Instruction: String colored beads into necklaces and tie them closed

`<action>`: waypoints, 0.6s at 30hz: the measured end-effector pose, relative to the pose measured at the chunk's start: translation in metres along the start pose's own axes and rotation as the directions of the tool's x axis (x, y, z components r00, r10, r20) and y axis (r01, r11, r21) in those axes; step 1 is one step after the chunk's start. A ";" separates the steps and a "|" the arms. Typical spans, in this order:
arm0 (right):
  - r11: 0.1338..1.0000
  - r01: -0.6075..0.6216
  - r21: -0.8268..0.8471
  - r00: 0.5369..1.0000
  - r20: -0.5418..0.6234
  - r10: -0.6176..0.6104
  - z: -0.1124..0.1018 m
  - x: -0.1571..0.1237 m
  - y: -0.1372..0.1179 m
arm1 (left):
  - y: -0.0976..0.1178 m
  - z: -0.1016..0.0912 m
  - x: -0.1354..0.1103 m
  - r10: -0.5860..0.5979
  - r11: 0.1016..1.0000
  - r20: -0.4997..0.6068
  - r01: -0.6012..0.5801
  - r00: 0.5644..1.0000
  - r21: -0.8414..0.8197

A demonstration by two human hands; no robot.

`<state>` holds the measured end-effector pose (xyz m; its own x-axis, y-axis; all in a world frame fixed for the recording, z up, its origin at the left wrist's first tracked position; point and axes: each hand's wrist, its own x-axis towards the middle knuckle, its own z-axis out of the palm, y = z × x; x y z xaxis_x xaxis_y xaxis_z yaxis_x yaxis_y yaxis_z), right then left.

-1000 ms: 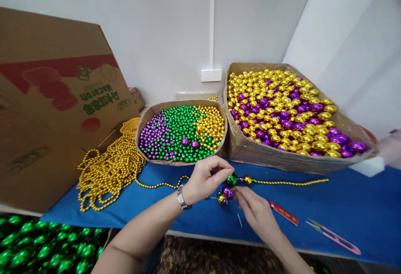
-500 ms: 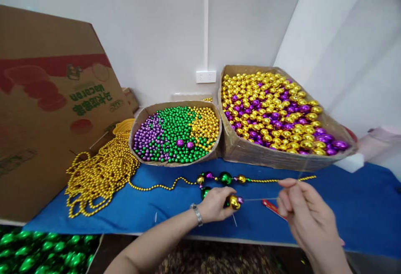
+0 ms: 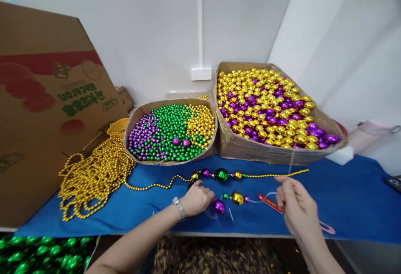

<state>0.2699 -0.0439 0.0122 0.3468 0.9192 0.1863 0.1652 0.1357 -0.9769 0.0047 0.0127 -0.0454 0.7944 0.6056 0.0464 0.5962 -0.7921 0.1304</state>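
Tabletop (image 3: 360, 203) blue, perhaps cloth-covered, wall (image 3: 147, 36) behind

Blue cloth across the tabletop (image 3: 360, 190), and it's busy! Small bead box (image 3: 142, 110) and larger bead box (image 3: 250, 150) at the back, gold chains (image 3: 97, 178) heaped left, mixed-bead strand (image 3: 222, 174) mid-cloth, red strip (image 3: 270, 204) and pink handle (image 3: 330, 231) right!

Soft light, glare atop wall (image 3: 150, 31), glinting beads (image 3: 237, 198), stretched edges
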 end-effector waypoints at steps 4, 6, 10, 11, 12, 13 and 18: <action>0.998 -0.017 -0.056 0.993 0.115 0.024 0.000 0.001 0.003 | -0.003 -0.006 -0.002 -0.034 0.996 -0.006 0.034 0.999 -0.085; 0.999 0.007 0.035 1.000 0.011 -0.007 -0.002 0.002 0.001 | -0.007 -0.010 -0.005 -0.057 0.994 -0.002 0.056 0.998 -0.097; 0.998 -0.028 0.060 0.999 0.039 0.026 -0.001 -0.003 -0.004 | -0.013 -0.024 -0.011 -0.086 0.993 0.015 0.087 0.996 -0.085; 0.998 -0.041 0.046 0.997 0.064 0.038 0.001 -0.006 -0.006 | -0.011 -0.028 -0.011 -0.084 0.992 0.005 0.084 0.996 -0.097; 0.998 -0.050 0.038 0.995 0.085 0.047 0.004 -0.009 -0.008 | -0.006 -0.032 -0.010 -0.074 0.990 -0.013 0.072 0.997 -0.125; 0.998 -0.056 0.037 0.993 0.104 0.052 0.008 -0.013 -0.010 | 0.000 -0.034 -0.008 -0.056 0.985 -0.037 0.049 0.998 -0.167; 0.993 -0.067 0.100 0.972 0.231 0.042 0.029 -0.026 -0.025 | 0.053 -0.023 0.019 0.059 0.934 -0.155 -0.110 0.986 -0.340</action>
<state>0.2296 -0.0601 0.0286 0.1304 0.9847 0.1158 0.0488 0.1103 -0.9927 0.0487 -0.0159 -0.0145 0.8010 0.5619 0.2067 0.4306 -0.7805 0.4532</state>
